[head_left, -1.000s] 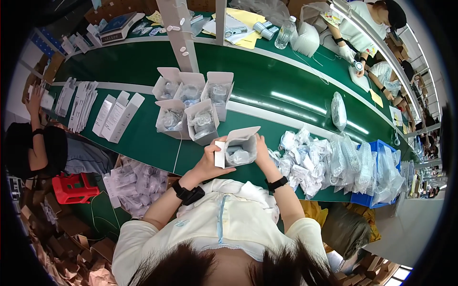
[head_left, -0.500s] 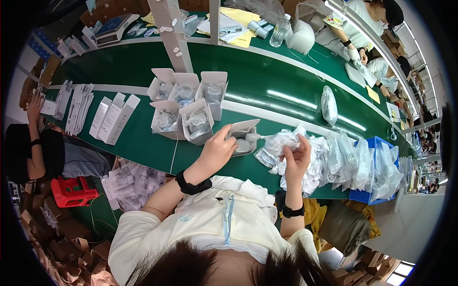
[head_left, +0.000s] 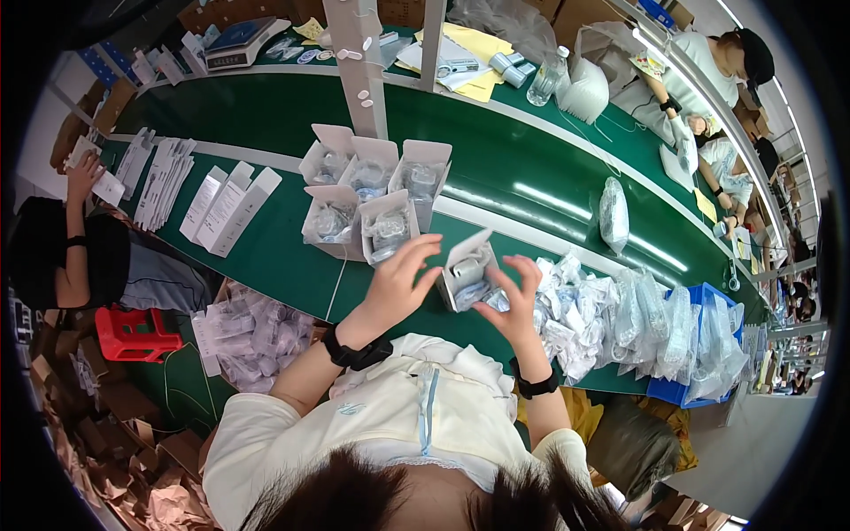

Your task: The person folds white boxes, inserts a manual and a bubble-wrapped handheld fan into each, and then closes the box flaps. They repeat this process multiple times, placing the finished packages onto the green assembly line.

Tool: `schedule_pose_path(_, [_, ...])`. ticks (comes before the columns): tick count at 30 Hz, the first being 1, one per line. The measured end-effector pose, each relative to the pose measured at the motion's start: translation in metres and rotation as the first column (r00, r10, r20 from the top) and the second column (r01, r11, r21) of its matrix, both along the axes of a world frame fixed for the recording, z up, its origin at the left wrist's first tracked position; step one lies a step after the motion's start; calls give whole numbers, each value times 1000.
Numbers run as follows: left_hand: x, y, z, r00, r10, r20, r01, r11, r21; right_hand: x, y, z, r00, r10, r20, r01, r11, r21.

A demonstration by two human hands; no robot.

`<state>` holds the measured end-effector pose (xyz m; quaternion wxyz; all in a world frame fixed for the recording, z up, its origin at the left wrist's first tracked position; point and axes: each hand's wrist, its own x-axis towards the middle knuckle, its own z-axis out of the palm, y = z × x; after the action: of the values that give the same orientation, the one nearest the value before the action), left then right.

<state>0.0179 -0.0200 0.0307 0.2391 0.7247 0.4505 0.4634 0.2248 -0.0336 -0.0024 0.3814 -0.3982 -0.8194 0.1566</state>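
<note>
A small white carton with its lid flap raised stands in front of me on the green table. Clear-wrapped contents, grey and bluish, show inside it. My left hand is at the carton's left side, fingers apart and curved toward it. On the other side my right hand is open, thumb and fingers spread around the carton's right edge; whether they touch it I cannot tell. Several similar filled cartons with raised flaps stand grouped just beyond my left hand. To the right of my right hand lies a heap of small white plastic packets.
Bubble-wrapped pouches lean by a blue bin at the right. Flat white cartons lie at the left, near another person's hand. A wrapped packet lies on the green belt beyond the cartons.
My right hand has moved left from the packet heap to the carton and no longer holds the white packet. My left hand has loosened from the carton, its fingers spreading. The view has shifted slightly.
</note>
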Motion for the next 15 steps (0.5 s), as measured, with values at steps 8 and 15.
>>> schedule_pose_path(8, [-126,-2,-83,842,538,36,-539,837,94,11,15,-85,796,-128,-591,-332,724,-604])
schedule_pose_path(15, [-151,25,-146,952,266,-149,-305,830,-466,-31,33,-86,702,-412,-581,-297,572,-764])
